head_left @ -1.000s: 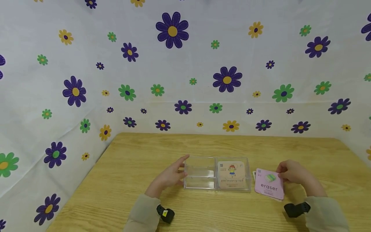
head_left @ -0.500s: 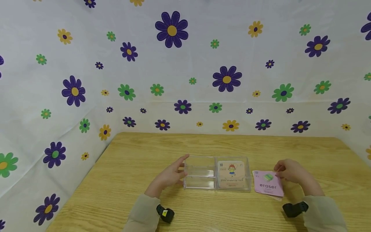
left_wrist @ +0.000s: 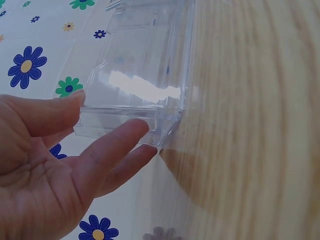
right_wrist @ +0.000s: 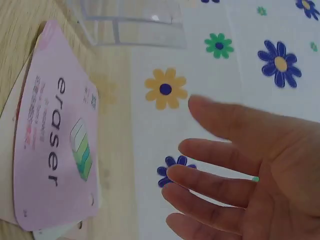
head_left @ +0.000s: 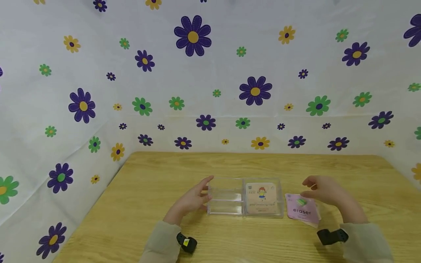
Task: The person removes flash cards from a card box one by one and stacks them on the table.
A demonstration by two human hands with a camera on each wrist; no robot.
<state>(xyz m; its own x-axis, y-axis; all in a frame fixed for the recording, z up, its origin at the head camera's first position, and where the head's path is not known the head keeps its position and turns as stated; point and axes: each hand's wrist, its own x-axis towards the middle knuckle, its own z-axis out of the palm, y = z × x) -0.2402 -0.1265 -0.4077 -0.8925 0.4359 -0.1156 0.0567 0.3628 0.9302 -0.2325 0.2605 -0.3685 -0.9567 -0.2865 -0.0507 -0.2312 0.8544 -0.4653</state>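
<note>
**Nothing in the right grip, and a crooked pile right beneath it!**

Closest in, below both grips, the left sleeve and right sleeve, with black straps at the wrists. Next up, the pile, on the table, just left of the right grip and a touch nearer: pink card on top, "eraser" across it, pale cards poking out askew underneath. The right grip? Fingers loose and parted, holding nothing! From the head view its thumb crosses the pink card's far edge; touching or not, I can't call it.

Here's the danger: with a pile that uneven, a pinch could take the top card alone and scatter the rest, and thin cards lying flat give fingertips little edge to catch.

Over to the box, between the two grips, orange cards in its right compartment. The left grip touches the box's left end, fingers slack rather than clasped. It looks light, so a knock could skid it if that touch eases; those see-through walls could snag skewed corners too.

Beyond both grips, flowered cloth.
</note>
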